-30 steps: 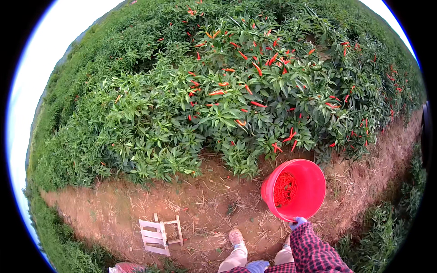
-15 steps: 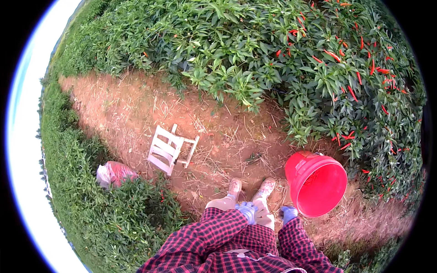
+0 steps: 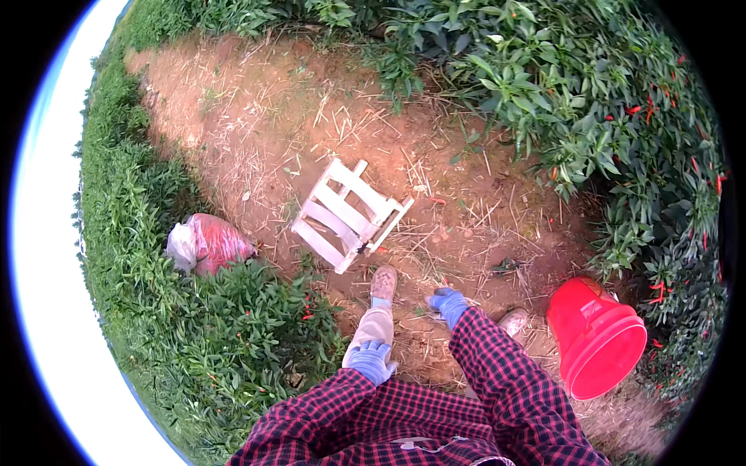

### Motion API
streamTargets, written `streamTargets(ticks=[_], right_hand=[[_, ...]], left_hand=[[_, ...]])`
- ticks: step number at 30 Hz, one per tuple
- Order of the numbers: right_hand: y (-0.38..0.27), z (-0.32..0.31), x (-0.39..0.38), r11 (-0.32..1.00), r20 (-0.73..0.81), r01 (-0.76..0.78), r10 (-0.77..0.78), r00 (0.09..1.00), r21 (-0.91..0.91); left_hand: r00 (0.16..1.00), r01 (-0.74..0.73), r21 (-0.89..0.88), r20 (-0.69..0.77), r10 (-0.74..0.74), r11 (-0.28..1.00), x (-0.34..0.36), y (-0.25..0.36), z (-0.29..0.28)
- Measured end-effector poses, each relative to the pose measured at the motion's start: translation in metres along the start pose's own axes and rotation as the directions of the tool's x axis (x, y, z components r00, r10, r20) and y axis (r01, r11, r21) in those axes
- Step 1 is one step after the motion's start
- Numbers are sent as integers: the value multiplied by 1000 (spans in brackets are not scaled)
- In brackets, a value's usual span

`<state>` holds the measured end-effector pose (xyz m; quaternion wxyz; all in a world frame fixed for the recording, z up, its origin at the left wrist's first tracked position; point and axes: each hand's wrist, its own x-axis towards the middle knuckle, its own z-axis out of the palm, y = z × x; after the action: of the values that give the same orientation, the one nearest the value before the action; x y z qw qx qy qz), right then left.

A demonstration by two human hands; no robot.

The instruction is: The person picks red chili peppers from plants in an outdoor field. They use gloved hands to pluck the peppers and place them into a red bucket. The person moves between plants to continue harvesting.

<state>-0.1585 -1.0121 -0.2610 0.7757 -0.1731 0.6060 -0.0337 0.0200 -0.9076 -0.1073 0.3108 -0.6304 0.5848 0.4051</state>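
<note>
My left hand (image 3: 371,361), in a blue-grey glove, rests on my light trouser leg (image 3: 359,342), fingers out and holding nothing. Gloved alike, my right hand (image 3: 448,304) reaches forward over the dirt between my two shoes, empty, its fingers loosely apart. Ahead of my left shoe (image 3: 384,284) is a small pale slatted folding stool (image 3: 342,220), the nearest object in front of both hands. To the right of my right hand, a red bucket (image 3: 584,334) leans over on the ground, its mouth tilted toward me.
Straw-strewn dirt (image 3: 256,132) forms a path between green pepper plants. A tall row (image 3: 544,101) with red chillies borders the far and right side. Lower plants (image 3: 249,365) line the left, where a filled plastic bag (image 3: 214,245) with red contents lies.
My view has shifted, bringing the stool closer and placing the bucket farther right. My right hand has swung forward from beside the bucket. My feet are wider apart.
</note>
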Motion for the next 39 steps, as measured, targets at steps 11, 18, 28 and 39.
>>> streamTargets(ticks=[11, 18, 28, 39], right_hand=[[-91, 193, 213, 823, -203, 228, -141, 969, 519], [-62, 49, 64, 944, -132, 125, -88, 987, 306], [90, -125, 6, 642, 28, 73, -80, 996, -763], [112, -224, -232, 780, -361, -111, -154, 920, -616]], left_hand=[[983, 57, -139, -166, -80, 989, 10, -118, -32], [952, -1, -180, -300, -54, 984, 9, -113, -31], [949, 38, 103, -316, -4, 994, 36, -29, -47], [950, 162, 112, -286, -125, 980, -57, 122, -79]])
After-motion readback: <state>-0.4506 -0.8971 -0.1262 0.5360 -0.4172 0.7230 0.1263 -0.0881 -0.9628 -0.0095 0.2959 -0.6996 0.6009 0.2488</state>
